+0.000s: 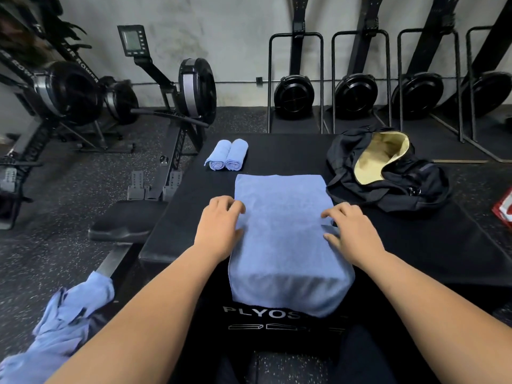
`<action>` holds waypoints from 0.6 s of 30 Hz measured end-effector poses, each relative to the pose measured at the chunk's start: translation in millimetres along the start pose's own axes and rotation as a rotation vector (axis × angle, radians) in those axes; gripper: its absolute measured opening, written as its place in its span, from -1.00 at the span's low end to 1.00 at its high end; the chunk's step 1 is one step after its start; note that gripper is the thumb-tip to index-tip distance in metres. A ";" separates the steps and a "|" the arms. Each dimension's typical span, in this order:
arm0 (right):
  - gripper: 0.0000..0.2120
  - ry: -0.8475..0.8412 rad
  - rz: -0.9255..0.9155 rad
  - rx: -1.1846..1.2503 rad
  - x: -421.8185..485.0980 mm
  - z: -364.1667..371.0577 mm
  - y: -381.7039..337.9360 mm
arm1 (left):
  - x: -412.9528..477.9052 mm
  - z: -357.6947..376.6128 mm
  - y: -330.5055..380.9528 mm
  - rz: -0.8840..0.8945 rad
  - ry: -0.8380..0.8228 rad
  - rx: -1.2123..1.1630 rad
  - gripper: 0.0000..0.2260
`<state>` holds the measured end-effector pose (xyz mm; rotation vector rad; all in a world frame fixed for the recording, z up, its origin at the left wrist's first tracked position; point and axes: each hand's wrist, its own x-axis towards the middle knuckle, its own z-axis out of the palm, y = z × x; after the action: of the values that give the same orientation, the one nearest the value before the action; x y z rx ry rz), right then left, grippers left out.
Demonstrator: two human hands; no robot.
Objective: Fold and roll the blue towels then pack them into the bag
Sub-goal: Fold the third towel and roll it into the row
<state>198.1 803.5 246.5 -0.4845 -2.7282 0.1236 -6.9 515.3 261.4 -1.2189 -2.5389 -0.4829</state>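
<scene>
A blue towel (285, 239), folded into a long strip, lies on the black plyo box (415, 245) and hangs over its near edge. My left hand (219, 225) grips the towel's left edge with curled fingers. My right hand (350, 231) grips its right edge the same way. Two rolled blue towels (227, 155) lie side by side at the box's far left. A black bag (393, 184) with a pale yellow lining lies unzipped at the far right of the box.
A heap of loose blue towels (66, 322) lies on a rowing machine at the lower left. Rowing machines (171, 106) stand to the left, and more stand upright along the back wall (357, 92). A red and white object (505, 212) sits at the right edge.
</scene>
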 end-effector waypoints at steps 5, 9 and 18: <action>-0.83 -0.080 -0.188 0.047 -24.4 -1.4 14.3 | -29.3 12.3 -16.8 0.187 -0.229 -0.144 -0.74; -0.52 -0.158 -0.325 0.001 -39.8 -11.7 30.4 | -46.4 13.5 -38.5 0.229 -0.168 -0.128 -0.61; -0.80 0.047 -0.382 -0.042 -17.8 -3.8 22.8 | -29.4 13.5 -29.0 0.109 -0.051 -0.252 -0.84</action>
<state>222.3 818.8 240.6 0.0285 -2.7244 -0.0441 -13.5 483.4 232.6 -1.4655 -2.4932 -0.7739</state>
